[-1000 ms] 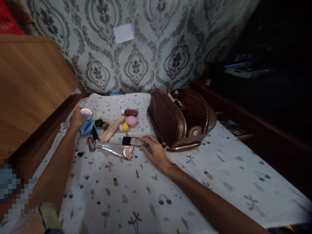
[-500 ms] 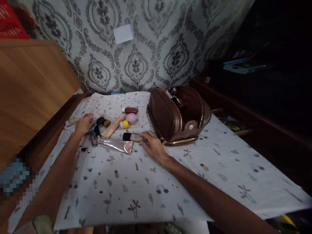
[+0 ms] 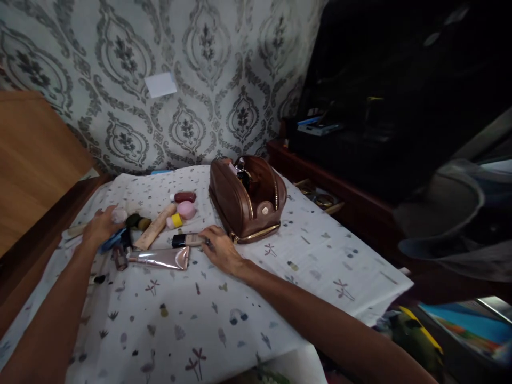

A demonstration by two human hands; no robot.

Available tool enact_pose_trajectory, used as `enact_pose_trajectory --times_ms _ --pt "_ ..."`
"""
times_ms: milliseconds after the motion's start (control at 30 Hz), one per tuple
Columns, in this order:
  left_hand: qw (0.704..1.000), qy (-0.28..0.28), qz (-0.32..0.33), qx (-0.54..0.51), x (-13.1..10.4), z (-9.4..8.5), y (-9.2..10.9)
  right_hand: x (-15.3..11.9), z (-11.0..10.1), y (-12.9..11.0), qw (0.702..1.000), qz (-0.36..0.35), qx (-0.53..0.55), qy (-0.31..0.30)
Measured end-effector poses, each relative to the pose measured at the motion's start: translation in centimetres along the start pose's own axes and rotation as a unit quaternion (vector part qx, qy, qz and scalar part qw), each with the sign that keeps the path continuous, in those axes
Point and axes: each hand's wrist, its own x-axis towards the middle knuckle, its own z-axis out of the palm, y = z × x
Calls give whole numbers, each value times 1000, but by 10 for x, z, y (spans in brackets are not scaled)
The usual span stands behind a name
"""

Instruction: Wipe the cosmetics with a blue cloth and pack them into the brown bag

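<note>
My right hand [image 3: 222, 249] is closed on the near end of a foundation bottle [image 3: 194, 240] with a black cap, lying on the cloth. My left hand [image 3: 100, 229] has its fingers curled at the left of the cosmetics, against a small pale, see-through round item [image 3: 119, 215]; its grip is partly hidden. Between the hands lie a beige tube [image 3: 156, 226], a shiny rose tube [image 3: 160, 258], a dark brush [image 3: 138, 221], a yellow-banded jar [image 3: 174, 221], a pink round item [image 3: 186, 209] and a dark red bottle [image 3: 184, 197]. A brown cosmetic bag [image 3: 230, 197] stands unzipped beside my right hand, items inside.
The patterned white cloth [image 3: 224, 304] covers the table, against a patterned wall [image 3: 184, 106]. A wooden panel [image 3: 36, 144] rises at the left. On the right are a dark ledge [image 3: 320, 173], an open drawer [image 3: 320, 198] and a grey draped thing [image 3: 444, 213].
The view has swung to the right, so the table things appear further left. Both hands stay at about the same places beside the cosmetics, and the bottle has hardly moved.
</note>
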Motion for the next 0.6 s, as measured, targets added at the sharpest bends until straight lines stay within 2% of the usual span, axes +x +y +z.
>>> enact_pose_trajectory --times_ms 33,67,133,200,300,400,500,600 --pt "998 19 -57 12 -6 -5 4 0 0 0 1000 -2 1 2" --pt "996 33 -81 15 -13 -11 9 0 0 -1 1000 -4 1 3" --pt "993 67 -93 3 -26 -24 22 0 1 -1 1000 -7 -5 6" --pt "993 71 -58 -67 -40 -33 40 0 2 0 1000 -9 -16 13" --pt "981 22 6 -191 -66 -32 76 -1 2 -3 999 -11 -23 40" --pt "977 -3 103 -185 -96 -18 120 -2 -4 -10 998 -30 13 51" --pt "969 -6 196 -153 -125 -3 159 -3 -13 -18 995 -40 84 25" --pt "968 2 225 -112 -143 9 180 -4 -17 -23 994 -16 110 -13"
